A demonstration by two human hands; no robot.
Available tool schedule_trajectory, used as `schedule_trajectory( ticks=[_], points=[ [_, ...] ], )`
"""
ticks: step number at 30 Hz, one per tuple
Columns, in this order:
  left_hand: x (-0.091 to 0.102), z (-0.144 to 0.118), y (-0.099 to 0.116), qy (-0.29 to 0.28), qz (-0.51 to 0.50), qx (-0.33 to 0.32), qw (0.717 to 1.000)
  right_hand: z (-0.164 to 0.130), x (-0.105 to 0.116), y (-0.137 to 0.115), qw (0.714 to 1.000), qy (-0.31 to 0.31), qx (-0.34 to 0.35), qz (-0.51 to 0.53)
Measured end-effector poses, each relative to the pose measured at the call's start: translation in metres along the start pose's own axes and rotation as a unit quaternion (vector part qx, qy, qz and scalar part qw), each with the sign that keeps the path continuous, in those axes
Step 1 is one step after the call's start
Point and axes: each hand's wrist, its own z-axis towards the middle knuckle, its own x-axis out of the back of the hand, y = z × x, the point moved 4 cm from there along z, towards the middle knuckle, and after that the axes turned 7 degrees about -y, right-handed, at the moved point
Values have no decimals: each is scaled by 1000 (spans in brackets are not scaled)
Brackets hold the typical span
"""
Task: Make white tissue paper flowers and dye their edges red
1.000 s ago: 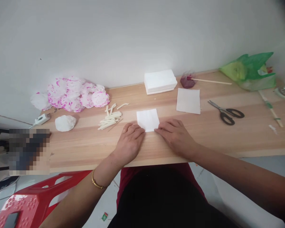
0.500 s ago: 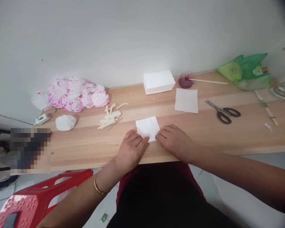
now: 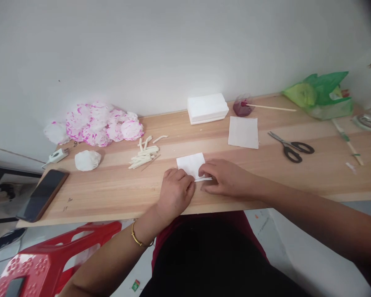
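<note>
A small white tissue sheet (image 3: 191, 163) lies on the wooden table (image 3: 266, 173) in front of me. My left hand (image 3: 175, 193) pinches its near left corner. My right hand (image 3: 225, 178) grips the near right edge, which is lifted and folded up a little off the table. Both hands sit side by side at the sheet's near edge.
A stack of white tissues (image 3: 207, 108), a loose sheet (image 3: 243, 132), black scissors (image 3: 292, 147), a dye cup with a stick (image 3: 243, 107) and a green bag (image 3: 321, 94) lie beyond. Left: pink-white paper flowers (image 3: 99, 123), short sticks (image 3: 144, 154), a white ball (image 3: 87, 160), a phone (image 3: 43, 194). Red stool (image 3: 49, 255) below.
Both hands drew closer together on the tissue's near edge, and the right hand has lifted and begun folding that edge upward.
</note>
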Motion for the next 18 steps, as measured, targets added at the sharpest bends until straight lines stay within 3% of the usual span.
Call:
schedule_trajectory(
  ticks=[5, 10, 14, 18],
  points=[
    [3, 5, -5, -6, -40, 6, 999, 0, -8, 7, 999, 34, 21, 1],
    [13, 4, -12, 6, -73, -24, 997, -4, 2, 8, 994, 43, 19, 97],
    [52, -2, -2, -4, -150, -31, 988, -15, 26, -6, 975, -21, -19, 219],
    [93, -2, 7, -66, -229, 15, 971, -22, 48, -12, 944, -88, -60, 312]
  ],
)
